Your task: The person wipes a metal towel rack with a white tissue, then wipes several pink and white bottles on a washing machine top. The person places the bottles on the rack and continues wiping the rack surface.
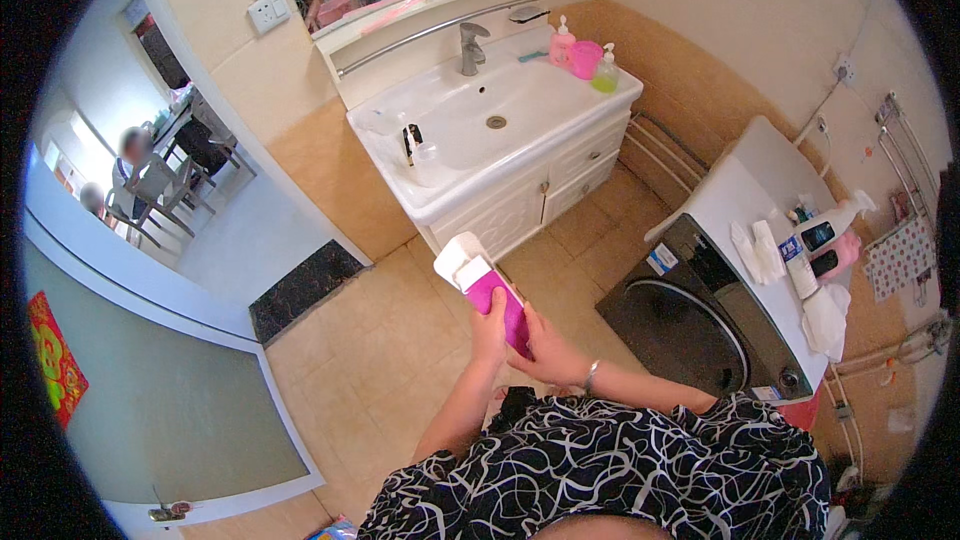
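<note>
Both hands hold a magenta rectangular item [507, 315] with a white end, in front of my body. My left hand [490, 326] grips it from the left, thumb lying on its upper face. From the right, the fingers of my right hand [551, 351] close on its lower part; a silvery bracelet is on that wrist. At the far end a white piece [459, 258], perhaps paper or cloth, sticks out beyond the magenta part. Whether it is joined to it, I cannot tell. Beyond the hands stands a white washbasin [450, 101] with a metal faucet [471, 49].
Pump bottles and a pink cup [586, 58] stand on the basin's right rim. At right, a front-loading washing machine [686, 315] bears bottles and white packets. A door [172, 382] stands at left; people sit on chairs beyond the doorway.
</note>
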### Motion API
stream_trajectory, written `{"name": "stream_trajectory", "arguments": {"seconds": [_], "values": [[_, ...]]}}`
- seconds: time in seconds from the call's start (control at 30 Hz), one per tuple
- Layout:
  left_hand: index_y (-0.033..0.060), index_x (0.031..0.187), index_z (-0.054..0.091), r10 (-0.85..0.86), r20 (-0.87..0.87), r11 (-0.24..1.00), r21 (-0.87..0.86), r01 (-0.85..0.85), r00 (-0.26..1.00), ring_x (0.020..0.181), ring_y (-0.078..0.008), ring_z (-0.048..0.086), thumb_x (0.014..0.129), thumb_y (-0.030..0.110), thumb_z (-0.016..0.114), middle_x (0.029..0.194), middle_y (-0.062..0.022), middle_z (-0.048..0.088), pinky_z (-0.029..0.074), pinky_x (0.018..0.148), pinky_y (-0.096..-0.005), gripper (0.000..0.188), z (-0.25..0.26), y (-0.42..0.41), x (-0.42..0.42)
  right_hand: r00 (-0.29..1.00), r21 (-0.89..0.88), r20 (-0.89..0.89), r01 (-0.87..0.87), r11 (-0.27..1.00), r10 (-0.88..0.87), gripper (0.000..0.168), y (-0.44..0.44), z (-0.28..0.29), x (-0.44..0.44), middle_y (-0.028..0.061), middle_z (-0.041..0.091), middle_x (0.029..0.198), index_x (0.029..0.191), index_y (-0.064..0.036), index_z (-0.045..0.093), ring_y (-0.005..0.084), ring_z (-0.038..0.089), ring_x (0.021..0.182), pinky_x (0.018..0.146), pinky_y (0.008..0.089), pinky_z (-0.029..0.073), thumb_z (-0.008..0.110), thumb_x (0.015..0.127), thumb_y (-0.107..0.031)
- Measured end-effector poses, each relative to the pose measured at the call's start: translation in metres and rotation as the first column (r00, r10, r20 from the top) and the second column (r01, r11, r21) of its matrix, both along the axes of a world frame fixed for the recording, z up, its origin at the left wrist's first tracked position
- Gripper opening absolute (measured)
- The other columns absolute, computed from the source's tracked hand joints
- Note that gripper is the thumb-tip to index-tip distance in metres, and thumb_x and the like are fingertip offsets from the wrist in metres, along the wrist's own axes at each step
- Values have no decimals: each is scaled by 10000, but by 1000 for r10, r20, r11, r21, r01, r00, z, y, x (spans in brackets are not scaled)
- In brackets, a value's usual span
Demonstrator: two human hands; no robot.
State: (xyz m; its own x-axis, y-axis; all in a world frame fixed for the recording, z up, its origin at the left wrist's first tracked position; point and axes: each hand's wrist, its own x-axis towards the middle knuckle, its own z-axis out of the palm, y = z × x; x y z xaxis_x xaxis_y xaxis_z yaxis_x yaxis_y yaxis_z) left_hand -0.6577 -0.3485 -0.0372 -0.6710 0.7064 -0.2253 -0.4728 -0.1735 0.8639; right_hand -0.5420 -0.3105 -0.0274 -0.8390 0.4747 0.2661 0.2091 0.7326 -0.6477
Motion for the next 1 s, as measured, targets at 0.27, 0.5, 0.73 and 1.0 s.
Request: {"name": "stream_trajectory", "arguments": {"seconds": [0.27,0.5,0.73,1.0], "values": [[-20,1102,434,-195,158,969,182,166,968,882,-248,575,888,241,442,1019,-176,557,478,765,-370,337,21,4,8,1000,-777,11,4,629,8,449,50,5,18,107,575,855,1019,20,480,141,560,729,636,270,471,623,768,-324],[-1,1003,523,-75,57,993,91,70,996,748,-153,569,852,206,530,890,-85,589,461,661,-286,256,20,18,10,962,-712,242,266,650,-128,297,46,17,17,13,571,696,879,13,574,81,516,617,525,237,431,598,799,-271],[18,924,565,14,9,999,50,-14,1000,683,-111,544,818,177,584,813,-29,584,442,613,-263,192,30,36,21,986,-865,63,131,485,-154,351,55,2,25,10,558,688,873,-18,564,94,507,562,491,247,431,589,790,-358],[16,914,566,-85,-19,981,-176,81,996,678,-124,558,789,255,621,808,-47,595,448,618,-255,275,43,48,20,1000,-895,-4,10,447,-31,419,42,14,53,17,551,879,1084,-38,481,97,524,743,651,249,453,524,833,-370]]}}
